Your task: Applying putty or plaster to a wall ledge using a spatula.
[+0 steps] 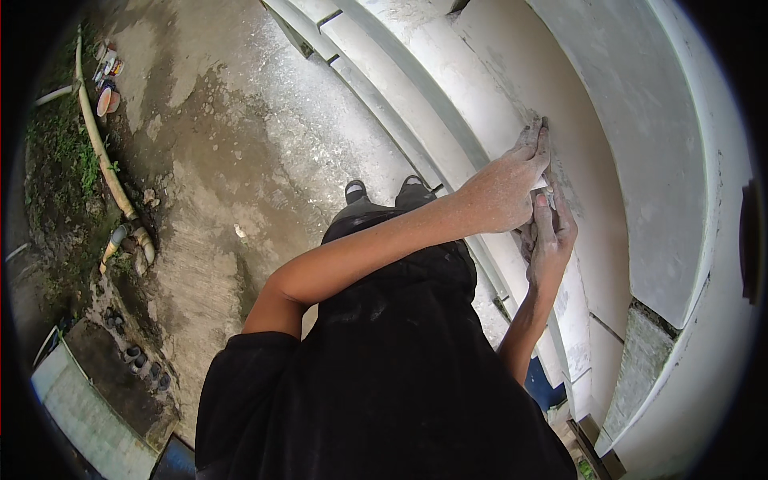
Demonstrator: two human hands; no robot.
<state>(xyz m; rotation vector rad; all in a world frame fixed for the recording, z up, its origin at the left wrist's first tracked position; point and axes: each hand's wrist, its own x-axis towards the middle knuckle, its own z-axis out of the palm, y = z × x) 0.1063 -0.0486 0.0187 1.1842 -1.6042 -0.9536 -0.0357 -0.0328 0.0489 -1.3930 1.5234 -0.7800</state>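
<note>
Both my hands are grey with dust and close together against a pale panel (588, 240) on my right. My left hand (508, 184) reaches across from the left, its fingers pressed together and pointing away from me along the panel. Just nearer to me, my right hand (552, 240) is closed, with its thumb upright. Between the two hands shows the edge of a small white piece (540, 183). Most of it is hidden by my fingers, so its kind cannot be told.
Long pale ledges (400, 88) run beside my legs, and a grey slab (640, 144) curves along the right. Stained concrete floor (216, 160), dusted white near the ledges, lies to the left. Further left are a pipe (100, 152), plants, containers (108, 100) and several shoes (136, 358).
</note>
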